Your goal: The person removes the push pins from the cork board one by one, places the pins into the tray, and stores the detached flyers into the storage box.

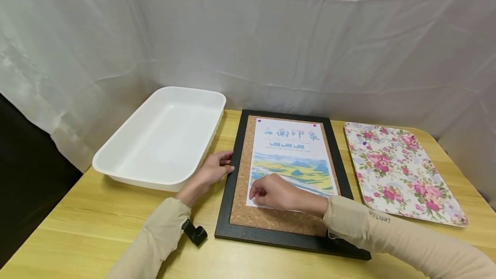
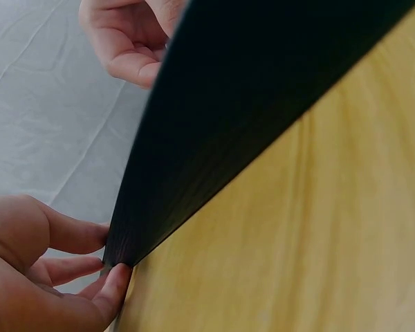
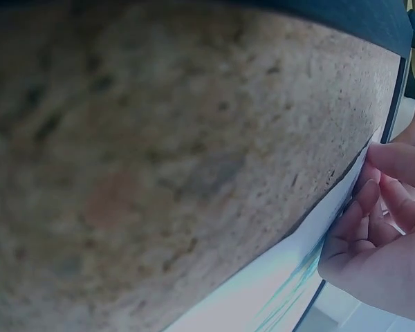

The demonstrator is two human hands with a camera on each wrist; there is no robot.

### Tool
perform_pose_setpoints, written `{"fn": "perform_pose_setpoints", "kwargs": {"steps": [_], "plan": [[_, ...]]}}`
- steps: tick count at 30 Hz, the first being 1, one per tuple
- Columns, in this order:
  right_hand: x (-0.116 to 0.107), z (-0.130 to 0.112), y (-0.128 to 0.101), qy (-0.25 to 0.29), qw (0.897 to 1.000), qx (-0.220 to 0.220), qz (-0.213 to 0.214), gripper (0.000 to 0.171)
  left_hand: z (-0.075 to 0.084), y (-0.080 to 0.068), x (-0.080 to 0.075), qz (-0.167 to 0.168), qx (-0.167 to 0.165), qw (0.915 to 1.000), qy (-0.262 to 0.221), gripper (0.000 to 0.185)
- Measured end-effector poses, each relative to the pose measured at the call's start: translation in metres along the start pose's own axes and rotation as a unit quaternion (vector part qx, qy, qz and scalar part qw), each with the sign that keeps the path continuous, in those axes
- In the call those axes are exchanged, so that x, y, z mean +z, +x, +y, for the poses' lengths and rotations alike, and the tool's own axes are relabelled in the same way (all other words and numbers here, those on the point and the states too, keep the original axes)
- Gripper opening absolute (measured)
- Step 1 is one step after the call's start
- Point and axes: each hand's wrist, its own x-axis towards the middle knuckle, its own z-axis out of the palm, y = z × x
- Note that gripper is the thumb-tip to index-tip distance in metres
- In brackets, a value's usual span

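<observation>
A black-framed corkboard (image 1: 271,221) lies on the table, with a printed landscape poster (image 1: 294,145) on its cork. A purple push pin (image 1: 259,120) and a pink push pin (image 1: 314,125) sit at the poster's upper corners. My left hand (image 1: 215,168) grips the board's left edge; in the left wrist view its fingertips (image 2: 116,280) meet the black frame's side. My right hand (image 1: 275,193) is at the poster's lower left corner, thumb and fingertips pinched together on a small push pin, mostly hidden. The right wrist view shows the fingers (image 3: 363,200) close against the paper's edge.
Left of the board stands a deep white plastic tray (image 1: 162,137). On the right lies a floral tray (image 1: 403,171) with a purple push pin (image 1: 364,143) on it. A pale curtain (image 1: 271,42) hangs behind the wooden table (image 1: 77,223).
</observation>
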Motion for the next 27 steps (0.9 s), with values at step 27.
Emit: {"fn": "perform_pose_setpoints", "kwargs": {"steps": [27], "plan": [[-0.0021, 0.003, 0.0012, 0.016, 1.0, 0.001, -0.012, 0.011, -0.0001, 0.0005, 0.0002, 0.0, 0.0, 1.0, -0.001, 0.053]]}}
